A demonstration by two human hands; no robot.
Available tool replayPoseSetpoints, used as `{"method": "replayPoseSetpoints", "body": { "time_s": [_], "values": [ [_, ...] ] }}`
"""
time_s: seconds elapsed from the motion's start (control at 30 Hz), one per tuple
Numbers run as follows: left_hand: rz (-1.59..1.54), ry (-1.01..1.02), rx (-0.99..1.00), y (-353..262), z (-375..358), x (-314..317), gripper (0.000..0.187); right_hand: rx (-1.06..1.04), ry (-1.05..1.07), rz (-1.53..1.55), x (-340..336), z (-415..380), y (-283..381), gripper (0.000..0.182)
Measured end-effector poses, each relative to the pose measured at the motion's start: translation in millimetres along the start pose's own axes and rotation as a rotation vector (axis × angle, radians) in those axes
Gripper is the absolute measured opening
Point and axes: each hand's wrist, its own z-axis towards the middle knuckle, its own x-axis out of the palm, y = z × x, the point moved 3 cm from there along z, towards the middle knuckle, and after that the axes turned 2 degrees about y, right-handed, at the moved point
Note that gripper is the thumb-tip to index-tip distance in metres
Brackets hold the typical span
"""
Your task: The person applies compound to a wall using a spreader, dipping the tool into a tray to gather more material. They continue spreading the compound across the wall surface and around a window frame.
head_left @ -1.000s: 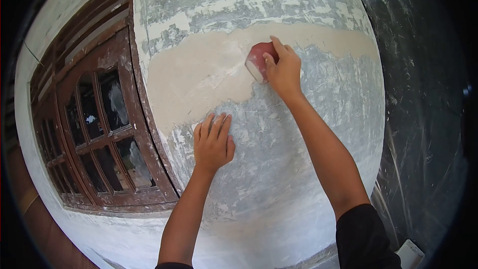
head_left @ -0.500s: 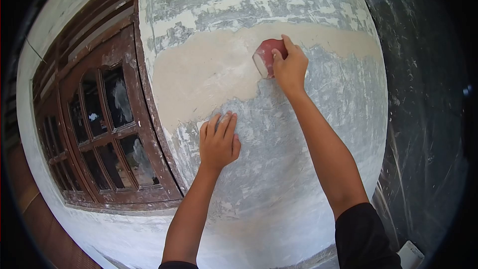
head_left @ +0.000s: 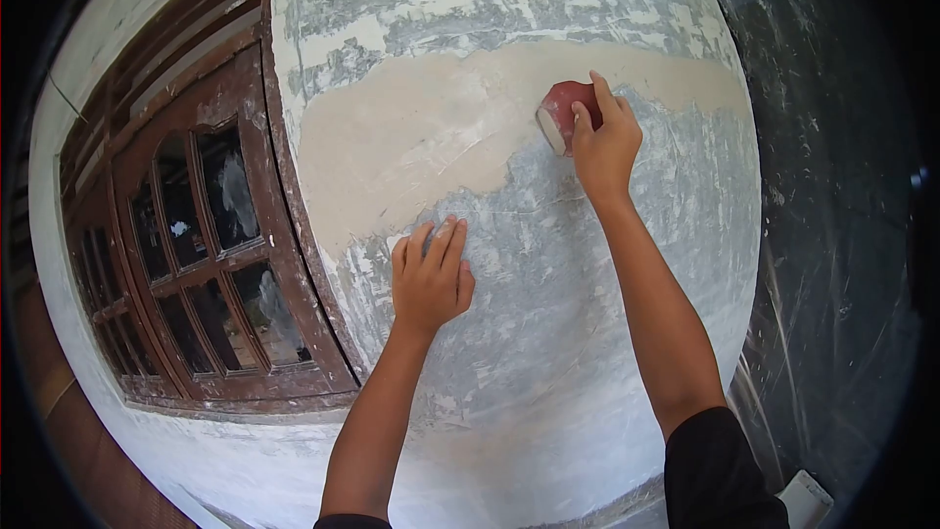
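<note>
My right hand (head_left: 609, 152) grips a red putty spreader (head_left: 567, 108) between thumb and fingers. The spreader's pale, putty-smeared edge faces left and down, against the wall or very close to it. It sits on the lower border of a band of beige putty (head_left: 421, 137) that crosses the rough grey wall (head_left: 529, 284). Lower and to the left, my left hand (head_left: 431, 279) rests with its fingers stretched out on the wall, just under the putty band. Nothing shows in that hand, and some fingertips are whitened.
A brown wooden window (head_left: 196, 264) with several glass panes stands left of the putty band, its frame close to my left forearm. On the right the wall ends at a dark surface (head_left: 832, 186). A white object (head_left: 806, 502) lies at the lower right.
My right hand has moved a short way to the right along the putty's lower border, with the spreader in it. My left hand has stayed in place.
</note>
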Motion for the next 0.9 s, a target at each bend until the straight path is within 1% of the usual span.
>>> {"method": "replayPoseSetpoints", "body": {
  "time_s": [0.07, 0.1, 0.13, 0.2, 0.23, 0.27, 0.33, 0.37, 0.43, 0.5, 0.53, 0.57, 0.6, 0.67, 0.7, 0.77, 0.8, 0.83, 0.87, 0.9],
  "values": [
    [-0.020, 0.007, -0.006, 1, 0, 1, 0.050, -0.098, -0.021, 0.029, -4, -5, 14, 0.047],
    [-0.037, 0.017, -0.014, 0, -1, 1, 0.052, -0.065, 0.100, 0.105, 2, -16, 30, 0.048],
    [-0.039, 0.018, -0.018, 0, -2, 1, 0.052, -0.122, 0.184, 0.170, 14, -30, 35, 0.048],
    [-0.045, 0.024, -0.015, 1, -1, 0, 0.052, -0.124, 0.315, 0.192, 27, -46, 40, 0.048],
    [-0.044, 0.023, -0.010, 1, 0, 0, 0.052, -0.150, 0.248, 0.175, 29, -44, 30, 0.048],
    [-0.037, 0.019, -0.007, 1, 0, 1, 0.052, -0.150, 0.244, 0.176, 23, -36, 18, 0.048],
    [-0.027, 0.015, -0.009, 1, -1, 1, 0.052, 0.034, 0.022, -0.015, 3, -18, -10, 0.048],
    [-0.013, 0.009, -0.002, 1, 0, 0, 0.051, 0.032, 0.024, -0.014, 1, -15, -12, 0.048],
    [0.001, -0.001, 0.001, 1, 1, -1, 0.049, -0.024, -0.056, -0.049, -11, -6, -1, 0.048],
    [-0.013, -0.006, 0.001, 0, 1, -1, 0.049, -0.111, 0.109, 0.099, 8, -20, 31, 0.049],
    [-0.015, -0.006, 0.000, 0, 0, -1, 0.049, -0.134, 0.167, 0.141, 23, -31, 45, 0.050],
    [-0.013, -0.001, 0.000, 1, -1, -1, 0.049, -0.167, 0.233, 0.249, 37, -42, 56, 0.051],
    [-0.010, 0.003, 0.000, 1, 0, 0, 0.049, -0.173, 0.307, 0.277, 48, -48, 64, 0.052],
    [-0.032, 0.011, -0.010, 0, -1, 0, 0.050, -0.211, 0.312, 0.252, 59, -48, 59, 0.048],
    [-0.050, 0.020, -0.020, 1, -1, 1, 0.051, -0.213, 0.310, 0.253, 56, -40, 54, 0.048],
    [-0.048, 0.017, -0.011, 1, -2, -1, 0.051, -0.027, 0.194, 0.127, 36, -14, 26, 0.045],
    [-0.049, 0.011, -0.008, 1, -1, -1, 0.051, -0.066, 0.077, 0.013, 25, 0, 10, 0.042],
    [-0.049, 0.012, -0.006, 1, -1, -1, 0.051, 0.002, 0.034, -0.027, 11, 12, -2, 0.042],
    [-0.046, 0.016, -0.007, 1, -1, 0, 0.051, 0.009, -0.011, -0.096, 2, 21, -13, 0.041],
    [-0.044, 0.015, -0.009, 1, -1, 1, 0.050, 0.004, -0.040, -0.075, -2, 22, -8, 0.042]
  ]
}}
